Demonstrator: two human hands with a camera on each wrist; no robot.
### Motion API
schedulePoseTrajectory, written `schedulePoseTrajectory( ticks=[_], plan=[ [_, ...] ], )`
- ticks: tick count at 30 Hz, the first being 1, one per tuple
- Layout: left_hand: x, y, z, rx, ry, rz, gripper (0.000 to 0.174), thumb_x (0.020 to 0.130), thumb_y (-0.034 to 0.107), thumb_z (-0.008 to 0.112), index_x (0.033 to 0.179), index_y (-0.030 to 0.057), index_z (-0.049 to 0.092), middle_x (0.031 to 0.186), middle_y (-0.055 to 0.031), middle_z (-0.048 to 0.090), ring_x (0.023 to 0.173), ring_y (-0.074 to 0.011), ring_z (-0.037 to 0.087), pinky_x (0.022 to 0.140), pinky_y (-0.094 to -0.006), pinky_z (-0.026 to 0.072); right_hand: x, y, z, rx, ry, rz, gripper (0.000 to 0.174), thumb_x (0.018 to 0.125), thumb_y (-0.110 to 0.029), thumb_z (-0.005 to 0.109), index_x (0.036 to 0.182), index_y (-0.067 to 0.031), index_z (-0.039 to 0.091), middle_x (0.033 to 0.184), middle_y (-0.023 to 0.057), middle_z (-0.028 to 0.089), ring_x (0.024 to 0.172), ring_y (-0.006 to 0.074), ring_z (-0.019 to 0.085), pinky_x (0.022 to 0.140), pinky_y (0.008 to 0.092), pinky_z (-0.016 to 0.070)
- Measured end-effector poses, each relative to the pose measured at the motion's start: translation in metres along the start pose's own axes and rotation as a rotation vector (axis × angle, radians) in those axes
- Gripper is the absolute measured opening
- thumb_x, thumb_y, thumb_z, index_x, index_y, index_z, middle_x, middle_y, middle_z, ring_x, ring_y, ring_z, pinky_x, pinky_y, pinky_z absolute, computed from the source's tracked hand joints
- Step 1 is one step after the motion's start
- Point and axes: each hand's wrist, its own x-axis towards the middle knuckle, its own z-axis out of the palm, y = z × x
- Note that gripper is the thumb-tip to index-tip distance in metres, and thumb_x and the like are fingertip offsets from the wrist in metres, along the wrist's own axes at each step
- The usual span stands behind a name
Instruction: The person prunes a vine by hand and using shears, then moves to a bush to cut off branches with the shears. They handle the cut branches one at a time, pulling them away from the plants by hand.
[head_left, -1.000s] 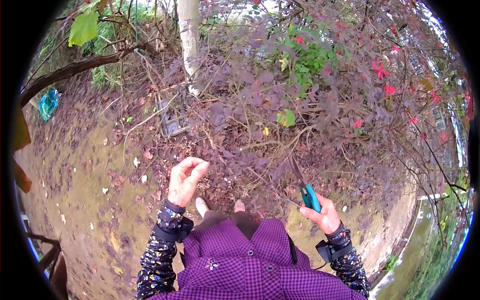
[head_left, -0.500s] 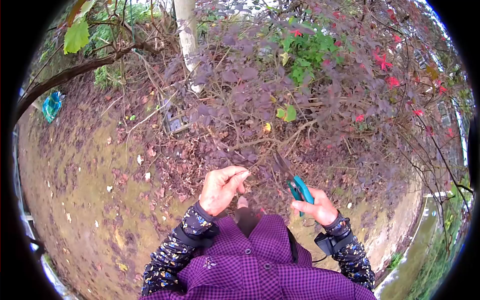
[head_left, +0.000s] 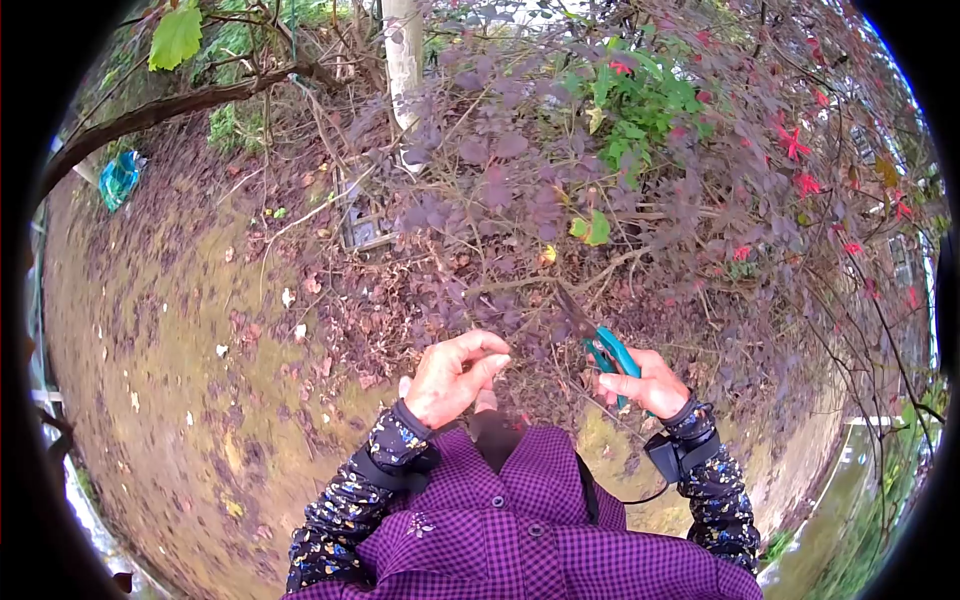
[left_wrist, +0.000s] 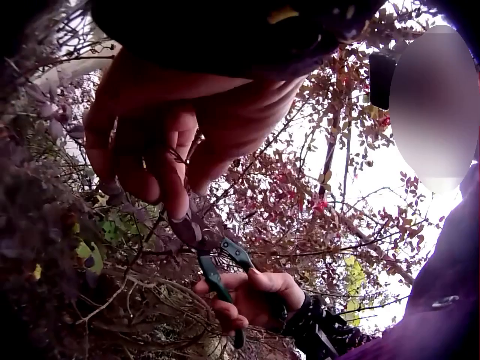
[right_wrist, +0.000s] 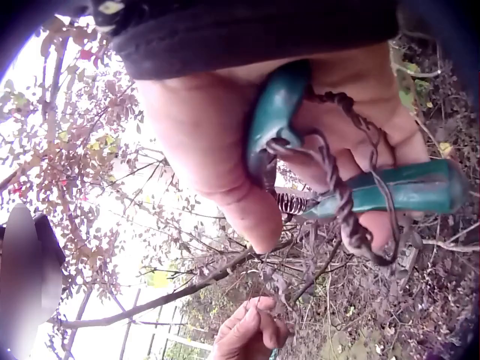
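My right hand grips the teal-handled pruning shears, whose dark blades point up and left toward the purple-leaved shrub. In the right wrist view the two handles stand apart, with a coiled spring between them and a twisted brown cord looped about them. My left hand is bent at the fingers, left of the shears. In the left wrist view, a thin twig shows between its thumb and fingers, and the shears' blades overlap the fingertips.
A thick bare branch arches at upper left, near a pale trunk. A broken crate lies among fallen leaves. A blue-green bag is on the ground at far left. Thin twigs with red flowers spread at right.
My left hand has moved right, closer to the shears, and its fingers have drawn together. The shears' handles have spread apart. The view has shifted slightly.
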Motion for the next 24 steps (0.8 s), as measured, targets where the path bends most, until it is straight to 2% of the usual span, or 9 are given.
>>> schedulePoseTrajectory(
  ticks=[10, 12, 13, 15, 18, 20, 22, 23, 24],
  plan=[
    [0.003, 0.007, 0.004, 0.001, -0.013, -0.067, 0.022, 0.088, 0.019, 0.06, 0.1, 0.0009, 0.059, 0.064, 0.0009, 0.054, 0.058, -0.0057, 0.051, 0.053, -0.0233, 0.0425, 0.007, -0.003, -0.011, -0.164, 0.027, 0.03, 0.033, 0.078, -0.026, 0.071, 0.1, -0.0023, 0.061, 0.068, -0.0019, 0.056, 0.059, 0.0059, 0.05, 0.056, 0.0224, 0.0426],
    [-0.002, -0.004, 0.005, 0.329, 0.129, 0.183, 0.029, 0.088, 0.022, 0.06, 0.106, 0.0002, 0.056, 0.062, -0.0016, 0.054, 0.055, -0.0095, 0.053, 0.052, -0.0261, 0.0433, 0.006, -0.006, -0.01, -0.209, 0.053, 0.011, 0.037, 0.077, -0.027, 0.072, 0.103, -0.0032, 0.062, 0.067, -0.0021, 0.055, 0.056, 0.0057, 0.049, 0.053, 0.0225, 0.0415],
    [-0.004, -0.003, 0.004, 0.33, 0.129, 0.183, 0.029, 0.088, 0.022, 0.06, 0.106, 0.0002, 0.056, 0.062, -0.0016, 0.054, 0.055, -0.0095, 0.053, 0.052, -0.0261, 0.0433, 0.009, 0.002, -0.013, -0.161, 0.035, 0.0, 0.038, 0.077, -0.027, 0.072, 0.105, -0.0038, 0.062, 0.065, -0.0023, 0.055, 0.054, 0.0053, 0.049, 0.05, 0.0219, 0.0407],
    [-0.011, 0.003, 0.003, 0.82, 0.098, 0.261, 0.045, 0.084, 0.03, 0.065, 0.115, 0.0004, 0.052, 0.062, -0.0045, 0.056, 0.055, -0.0132, 0.055, 0.052, -0.028, 0.0438, 0.011, 0.004, -0.015, -0.15, 0.008, 0.014, 0.037, 0.077, -0.026, 0.071, 0.105, -0.0038, 0.062, 0.065, -0.0024, 0.055, 0.054, 0.005, 0.049, 0.05, 0.0218, 0.0404],
    [-0.017, 0.032, 0.004, 0.696, -0.028, 0.062, 0.062, 0.078, 0.039, 0.069, 0.121, 0.0006, 0.047, 0.062, -0.0058, 0.057, 0.056, -0.0163, 0.057, 0.053, -0.0292, 0.0442, 0.012, 0.004, -0.014, -0.16, -0.018, 0.036, 0.035, 0.078, -0.025, 0.071, 0.104, -0.0039, 0.062, 0.065, -0.0023, 0.056, 0.052, 0.0045, 0.048, 0.048, 0.0213, 0.0395],
    [-0.014, 0.037, 0.01, 0.55, 0.022, 0.059, 0.067, 0.075, 0.043, 0.07, 0.119, -0.0016, 0.048, 0.062, -0.0065, 0.058, 0.057, -0.0164, 0.058, 0.053, -0.0288, 0.0441, 0.012, 0.005, -0.012, -0.182, -0.017, 0.046, 0.034, 0.078, -0.024, 0.071, 0.103, -0.0039, 0.062, 0.065, -0.0021, 0.057, 0.051, 0.0044, 0.048, 0.048, 0.0209, 0.0389],
    [0.0, 0.033, 0.013, 0.311, 0.072, -0.118, 0.06, 0.079, 0.04, 0.068, 0.117, -0.0029, 0.05, 0.065, -0.0084, 0.06, 0.056, -0.0172, 0.058, 0.053, -0.0288, 0.0445, 0.011, 0.004, -0.011, -0.181, 0.011, 0.041, 0.032, 0.078, -0.022, 0.071, 0.102, -0.0038, 0.062, 0.065, -0.0017, 0.057, 0.051, 0.004, 0.047, 0.047, 0.0202, 0.0377],
    [0.005, 0.025, 0.014, 0.357, 0.031, -0.107, 0.041, 0.084, 0.031, 0.063, 0.108, -0.0015, 0.057, 0.07, -0.0082, 0.062, 0.062, -0.0147, 0.059, 0.057, -0.028, 0.0453, 0.012, 0.005, -0.011, -0.183, 0.008, 0.04, 0.032, 0.078, -0.022, 0.071, 0.102, -0.0038, 0.062, 0.065, -0.0017, 0.057, 0.051, 0.004, 0.047, 0.047, 0.0202, 0.0377],
    [0.008, 0.014, 0.017, 0.357, 0.034, -0.107, 0.041, 0.084, 0.031, 0.063, 0.108, -0.0015, 0.057, 0.07, -0.0082, 0.062, 0.062, -0.0147, 0.059, 0.057, -0.028, 0.0453, 0.012, 0.008, -0.011, -0.187, 0.018, 0.049, 0.032, 0.077, -0.022, 0.071, 0.102, -0.0035, 0.062, 0.065, -0.0016, 0.057, 0.051, 0.0039, 0.047, 0.047, 0.0196, 0.0374]
  ],
)
